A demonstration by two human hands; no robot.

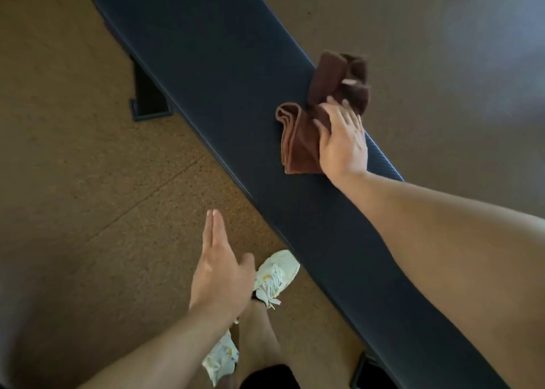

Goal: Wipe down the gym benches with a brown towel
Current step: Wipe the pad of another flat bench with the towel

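The brown towel (306, 135) lies bunched on the desk (206, 79), under the right grip (342, 140) — fingers spread flat, pressing it. The left grip (219, 270) hangs straight-fingered, empty. Soft, light cloth (likely to ruck) — best held under a broad palm.

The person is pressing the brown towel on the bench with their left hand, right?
No. The head view shows the right hand pressing the brown towel on the bench; the left hand holds nothing.

Head camera looks steeply down at bench (206, 64).
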